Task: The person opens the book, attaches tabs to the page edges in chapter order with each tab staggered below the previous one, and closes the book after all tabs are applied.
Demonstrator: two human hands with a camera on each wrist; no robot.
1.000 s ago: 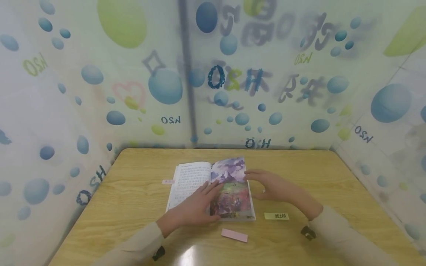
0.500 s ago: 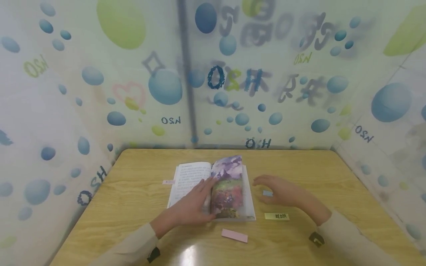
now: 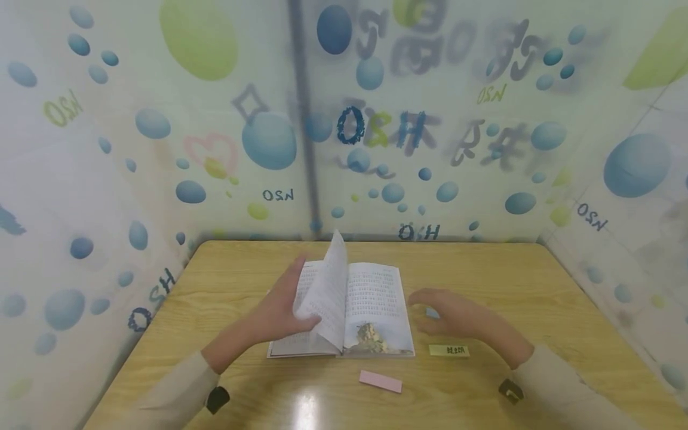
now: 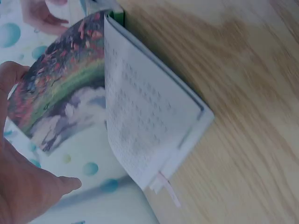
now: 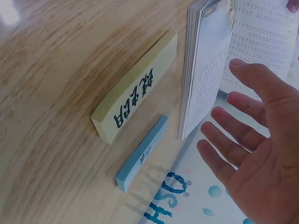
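- Left hand (image 3: 274,313) at the book's (image 3: 376,298) nine o'clock, fingers spread, thumb at the lifted page (image 3: 331,286)!
- Right hand (image 3: 459,313) at three o'clock, fingers relaxed, loosely parted!

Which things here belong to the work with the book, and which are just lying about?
Part of the job: book; pink tab sticking out of it; raised page; left hand at that page; right hand beside the book.

Lying about, probably: yellow strip; blue strip; pink strip; all untouched.
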